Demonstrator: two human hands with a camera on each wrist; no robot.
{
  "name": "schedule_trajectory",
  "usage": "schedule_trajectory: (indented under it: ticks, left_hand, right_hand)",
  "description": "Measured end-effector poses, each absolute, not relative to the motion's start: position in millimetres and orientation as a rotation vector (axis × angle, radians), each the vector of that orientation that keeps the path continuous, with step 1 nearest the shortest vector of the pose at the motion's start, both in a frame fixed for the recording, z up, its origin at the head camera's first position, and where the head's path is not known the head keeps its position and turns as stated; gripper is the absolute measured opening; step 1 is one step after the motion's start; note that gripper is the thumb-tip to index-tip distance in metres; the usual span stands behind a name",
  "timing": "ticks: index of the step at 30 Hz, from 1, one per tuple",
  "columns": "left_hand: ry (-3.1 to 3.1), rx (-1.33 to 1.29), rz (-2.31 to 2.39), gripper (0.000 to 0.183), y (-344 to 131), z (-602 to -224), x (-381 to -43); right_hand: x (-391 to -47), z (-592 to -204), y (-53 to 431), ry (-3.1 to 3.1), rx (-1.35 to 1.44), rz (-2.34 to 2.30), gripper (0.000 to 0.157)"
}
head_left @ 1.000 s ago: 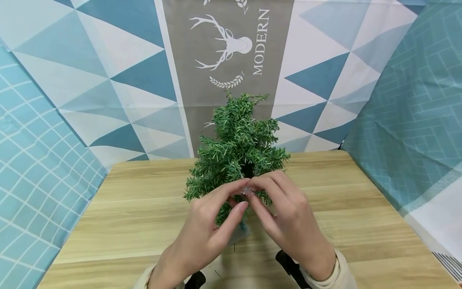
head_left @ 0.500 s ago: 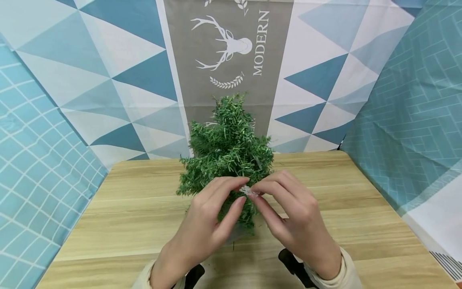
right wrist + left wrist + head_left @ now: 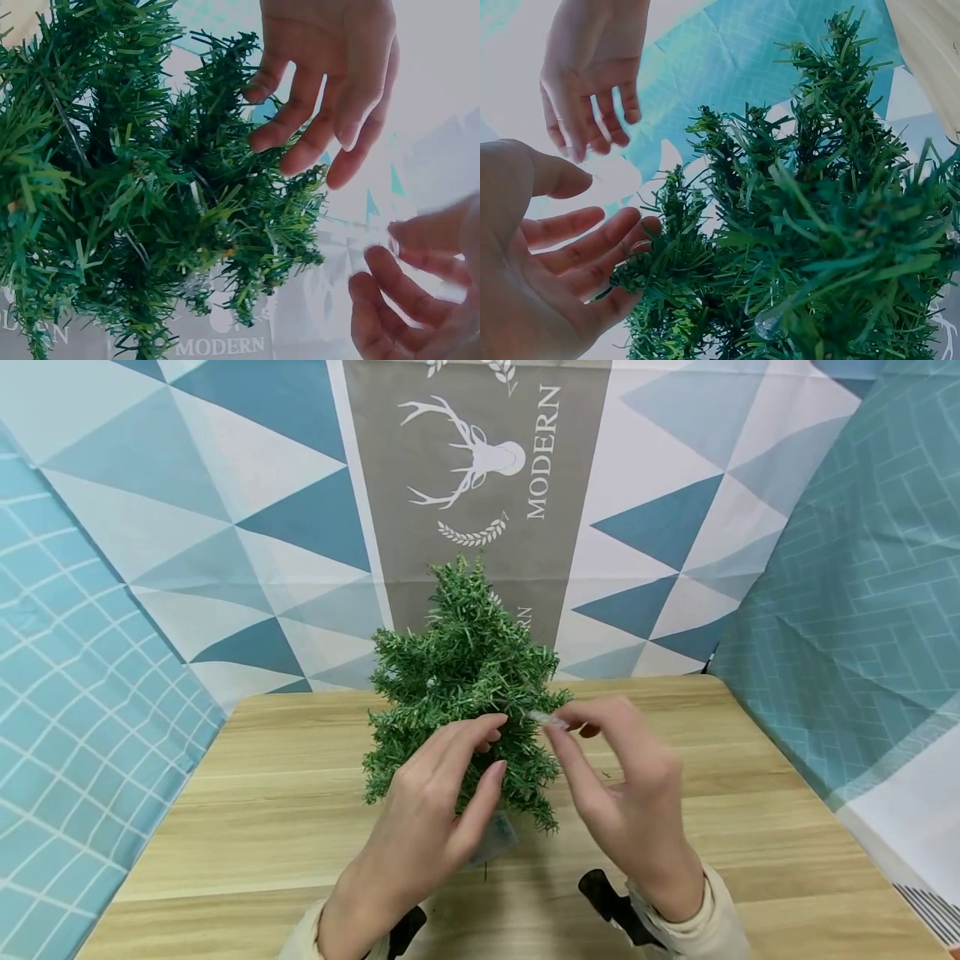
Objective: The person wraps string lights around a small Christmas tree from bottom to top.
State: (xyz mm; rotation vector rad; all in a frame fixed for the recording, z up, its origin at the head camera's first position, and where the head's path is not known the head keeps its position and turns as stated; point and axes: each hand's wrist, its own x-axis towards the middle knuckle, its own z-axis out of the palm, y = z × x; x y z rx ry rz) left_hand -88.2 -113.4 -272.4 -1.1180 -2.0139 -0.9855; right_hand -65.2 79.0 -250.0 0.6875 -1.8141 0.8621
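A small green artificial Christmas tree (image 3: 465,660) stands in the middle of the table. My right hand (image 3: 630,793) pinches a small clear, glittery piece (image 3: 546,719) between thumb and forefinger, in front of the tree's right side. Its exact kind is too small to tell. My left hand (image 3: 427,810) holds nothing; its fingers are gently bent with the thumb apart. In the left wrist view the left fingertips (image 3: 622,289) lie right at the branch tips. Deeper in that view, a clear drop-like ornament (image 3: 767,324) shows among the needles.
The tree's pale base (image 3: 495,841) is partly hidden behind the left hand. Around it lies a wood-grain table (image 3: 300,827). A patterned cloth (image 3: 300,527) hangs behind, with blue cloths (image 3: 60,693) at the sides. Black wrist straps (image 3: 611,906) cross both wrists.
My right hand has moved up and to the right with the clear piece, away from the left fingertips. The treetop has shifted left and its branches show a different side. The left hand stays nearly still.
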Motion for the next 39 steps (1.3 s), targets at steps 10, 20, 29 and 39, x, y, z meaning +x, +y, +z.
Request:
schedule_trajectory:
  ticks: [10,20,29,39]
  left_hand:
    - [-2.056,-1.063,-0.966,0.034,-114.4,-272.7,-88.1]
    - [-2.073,-1.048,-0.944,0.033,-114.5,-274.1,-89.1]
    - [-2.065,-1.027,-0.965,0.032,-116.8,-270.3,-91.2]
    - [-2.027,-0.994,-0.980,0.028,-124.7,-267.6,-92.0]
  right_hand:
    - [-89.8,-228.0,75.8,-1.736,0.710,0.909,0.015]
    - [-137.9,-201.3,77.5,-1.975,0.804,1.292,0.014]
    - [-155.2,-192.2,81.4,-1.944,0.654,1.682,0.013]
    - [-172.9,-192.5,88.8,-1.872,0.558,2.110,0.012]
